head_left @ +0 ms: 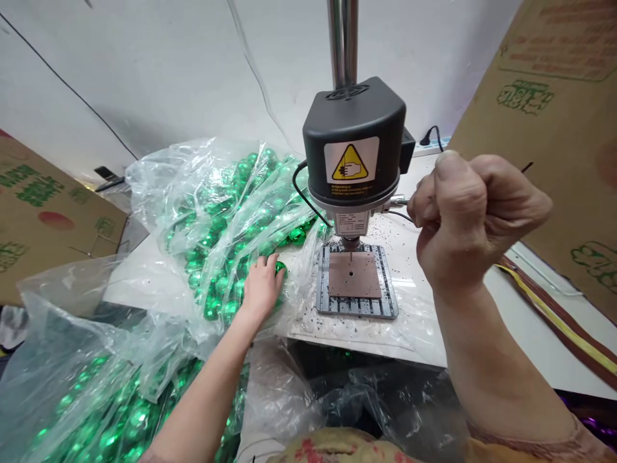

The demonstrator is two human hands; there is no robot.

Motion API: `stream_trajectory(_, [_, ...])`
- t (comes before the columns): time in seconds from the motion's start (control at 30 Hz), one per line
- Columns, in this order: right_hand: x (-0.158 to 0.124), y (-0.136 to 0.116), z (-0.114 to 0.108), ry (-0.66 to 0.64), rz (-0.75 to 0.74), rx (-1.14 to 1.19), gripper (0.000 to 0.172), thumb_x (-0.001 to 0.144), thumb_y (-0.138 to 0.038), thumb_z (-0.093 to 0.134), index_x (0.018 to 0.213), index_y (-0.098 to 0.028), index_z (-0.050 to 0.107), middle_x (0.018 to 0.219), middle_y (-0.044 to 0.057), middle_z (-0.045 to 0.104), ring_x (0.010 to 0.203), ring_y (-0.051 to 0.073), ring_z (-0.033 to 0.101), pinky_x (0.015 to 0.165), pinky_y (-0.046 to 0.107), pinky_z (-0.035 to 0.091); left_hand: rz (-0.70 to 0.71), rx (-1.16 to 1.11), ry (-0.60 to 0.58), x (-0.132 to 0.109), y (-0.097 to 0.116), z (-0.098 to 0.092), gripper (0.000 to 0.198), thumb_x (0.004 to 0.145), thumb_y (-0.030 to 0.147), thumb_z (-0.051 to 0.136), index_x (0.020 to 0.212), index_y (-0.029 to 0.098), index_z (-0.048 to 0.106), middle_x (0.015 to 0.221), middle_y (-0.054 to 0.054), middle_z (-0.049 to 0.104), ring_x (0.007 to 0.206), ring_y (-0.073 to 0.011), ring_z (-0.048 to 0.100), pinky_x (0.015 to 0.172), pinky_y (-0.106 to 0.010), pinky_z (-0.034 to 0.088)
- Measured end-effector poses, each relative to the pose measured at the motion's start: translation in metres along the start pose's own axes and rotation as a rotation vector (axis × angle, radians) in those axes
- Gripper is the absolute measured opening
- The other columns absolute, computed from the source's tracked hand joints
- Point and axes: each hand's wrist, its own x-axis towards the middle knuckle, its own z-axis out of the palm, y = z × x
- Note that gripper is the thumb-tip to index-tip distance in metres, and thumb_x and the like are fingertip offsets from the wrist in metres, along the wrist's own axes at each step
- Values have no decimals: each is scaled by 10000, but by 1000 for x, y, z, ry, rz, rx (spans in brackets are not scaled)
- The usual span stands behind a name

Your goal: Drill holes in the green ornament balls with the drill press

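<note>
My left hand (261, 285) rests at the edge of a heap of shiny green balls (219, 283), its fingers curled over one green ball (280, 269) that shows beside the thumb. To the right, my right hand (470, 215) is closed in a fist around the feed lever (398, 203) of a black bench drill press (354, 145); most of the lever is hidden in the fist. The thin drill bit (351, 255) points down above a brown square plate (354, 286) with a dark hole in it. That plate lies on the slotted metal base (390, 302), with dark chips scattered around.
Clear plastic bagging (164, 173) wraps the green heap. A lower bag of green balls (130, 418) is at front left. Cardboard boxes stand left (72, 225) and right (554, 148). Brown and yellow strips (554, 315) lie on the white table (424, 321). A plug (427, 138) sits behind.
</note>
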Motion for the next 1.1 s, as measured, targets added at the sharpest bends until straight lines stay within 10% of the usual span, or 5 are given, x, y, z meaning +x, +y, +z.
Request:
stream_trajectory(0.13, [1, -1, -1, -10, -13, 32, 459, 909, -103, 573, 566, -221, 291, 490, -56, 301, 426, 62, 375, 431, 291, 255, -43, 41, -241, 27, -9, 0, 405, 803, 266, 758, 1192, 203, 669, 943, -97, 663, 846, -285, 659, 783, -380, 528])
stream_trajectory(0.3, [-1, -1, -1, -11, 16, 34, 487, 915, -202, 616, 559, -221, 286, 487, -47, 309, 427, 88, 371, 438, 325, 248, 167, -384, 127, 14, 30, -9, 481, 907, 243, 599, 1380, 239, 512, 1231, -121, 587, 1116, -262, 617, 949, -402, 515])
stream_trajectory(0.47, [-4, -1, -3, -27, 34, -13, 487, 937, -250, 596, 575, -229, 270, 502, -39, 314, 441, 90, 355, 436, 322, 266, 335, -529, 91, -15, 77, 0, 502, 902, 253, 641, 1381, 235, 490, 1323, -131, 591, 1293, -301, 543, 1165, -545, 348])
stream_trajectory(0.8, [-1, -4, -5, -95, 12, 80, 466, 949, -178, 567, 575, -199, 289, 539, -61, 268, 460, 48, 357, 476, 268, 249, -24, -1115, -185, -1, 91, 52, 474, 960, 536, 557, 1315, 223, 570, 941, -45, 668, 655, -131, 575, 568, -253, 492])
stream_trajectory(1.1, [-1, -5, -6, -90, 11, -16, 470, 963, -225, 560, 576, -204, 294, 525, -61, 291, 462, 48, 363, 480, 274, 276, 76, -934, -195, 7, 94, 44, 412, 911, 480, 648, 1222, 209, 664, 1009, -54, 676, 751, -153, 597, 680, -282, 501])
